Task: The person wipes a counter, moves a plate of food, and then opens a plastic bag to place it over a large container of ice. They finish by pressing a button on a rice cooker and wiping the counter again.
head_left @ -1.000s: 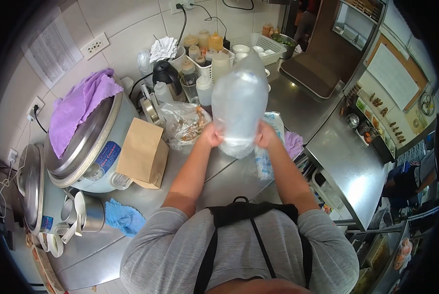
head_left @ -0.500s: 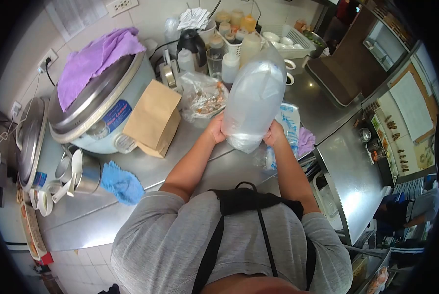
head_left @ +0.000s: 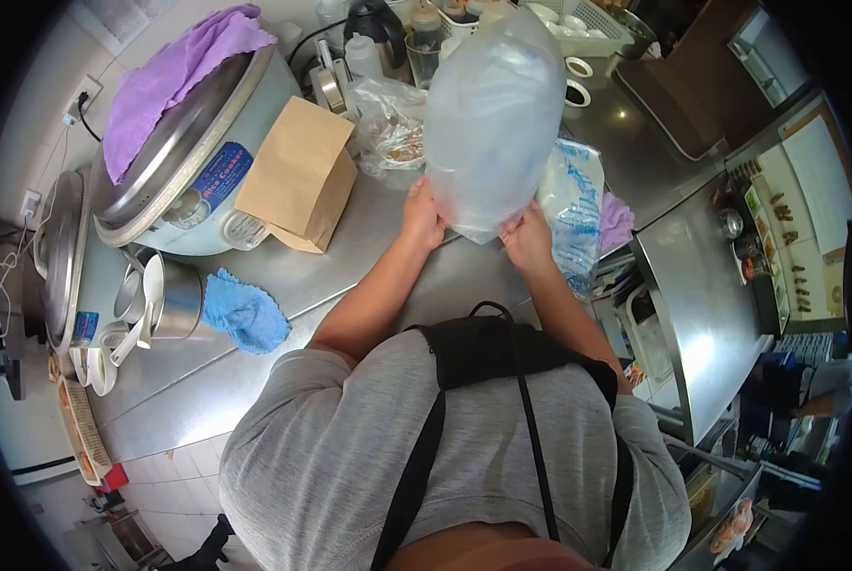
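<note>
A large, puffed-out clear plastic bag stands between both hands over the steel counter. My left hand is closed on the bag's lower left edge, and my right hand pinches its lower right edge. Left of the bag lies a smaller clear bag with brownish food pieces inside. A brown paper bag stands farther left. Beside my right hand is a plastic package with blue print.
Rice cooker with a purple cloth at left; blue cloth and metal pot near the front. Squeeze bottles, a jug and a white basket line the back. A person is at far right.
The view has shifted, so the counter items sit differently in frame. The bag looks rounder and fuller, and both hands still hold its lower edge.
</note>
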A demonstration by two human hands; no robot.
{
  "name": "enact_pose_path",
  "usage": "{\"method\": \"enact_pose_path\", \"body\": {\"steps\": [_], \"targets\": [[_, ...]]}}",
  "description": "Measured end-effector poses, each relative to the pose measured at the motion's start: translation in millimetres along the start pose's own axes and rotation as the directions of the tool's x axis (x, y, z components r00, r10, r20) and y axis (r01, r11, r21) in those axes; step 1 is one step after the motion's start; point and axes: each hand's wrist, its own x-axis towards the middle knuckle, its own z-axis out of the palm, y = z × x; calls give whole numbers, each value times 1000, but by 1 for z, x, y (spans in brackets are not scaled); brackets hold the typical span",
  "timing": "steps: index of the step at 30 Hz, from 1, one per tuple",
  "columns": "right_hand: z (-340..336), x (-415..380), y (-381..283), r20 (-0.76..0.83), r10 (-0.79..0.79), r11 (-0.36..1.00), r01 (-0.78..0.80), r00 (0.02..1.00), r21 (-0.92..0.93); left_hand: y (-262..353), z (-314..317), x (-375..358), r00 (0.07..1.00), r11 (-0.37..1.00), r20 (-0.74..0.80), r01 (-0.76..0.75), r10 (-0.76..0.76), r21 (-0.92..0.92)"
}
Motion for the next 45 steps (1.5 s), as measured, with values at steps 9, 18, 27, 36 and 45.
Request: {"method": "enact_pose_path", "body": {"steps": [9, 18, 27, 36, 45], "targets": [[-5, -8, -76, 3, 0, 794, 2, 1000, -608, 12, -4, 0, 990, 983, -69, -114, 125, 143], [-145, 13, -119, 86, -693, -333, -212, 716, -919, 17, -25, -13, 977, 977, -141, -134, 157, 165], [-49, -65, -136, 87, -537, -116, 29, 839, -993, 11, -24, -15, 966, 961, -107, -214, 234, 176], [-81, -103, -59, 415, -217, -640, 193, 884, -744, 5, -36, -7, 973, 949, -68, -198, 220, 244], [-98, -68, -69, 272, -366, -781, -135, 890, -610, 12, -48, -23, 994, 979, -14, -101, 105, 175]]}}
